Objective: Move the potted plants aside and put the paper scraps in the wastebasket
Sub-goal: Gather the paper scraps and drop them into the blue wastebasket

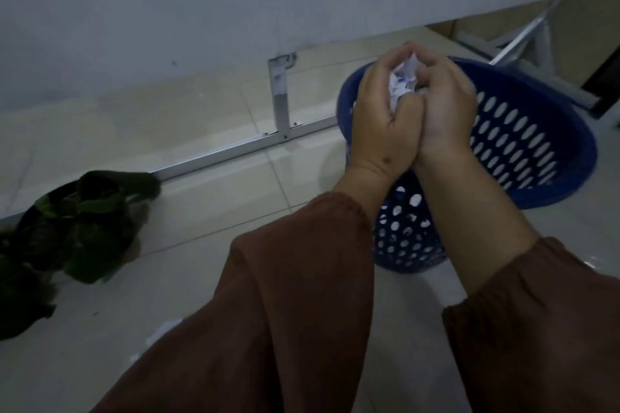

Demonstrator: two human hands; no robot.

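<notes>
My left hand [380,117] and my right hand [446,104] are pressed together above the near rim of a blue perforated wastebasket [536,144]. Both close around a wad of white paper scraps [401,84] with blue print, which shows between the fingers. The basket stands on the tiled floor at the right. A dark green potted plant [84,225] stands on the floor at the left, well apart from the basket. Its pot is hidden under the leaves. A few white paper scraps [161,334] lie on the floor near my left sleeve.
A white panel on a metal frame [281,100] runs along the back, its foot rail crossing the floor between plant and basket. More metal legs [523,43] stand behind the basket at the right. Pale floor tiles fill the foreground.
</notes>
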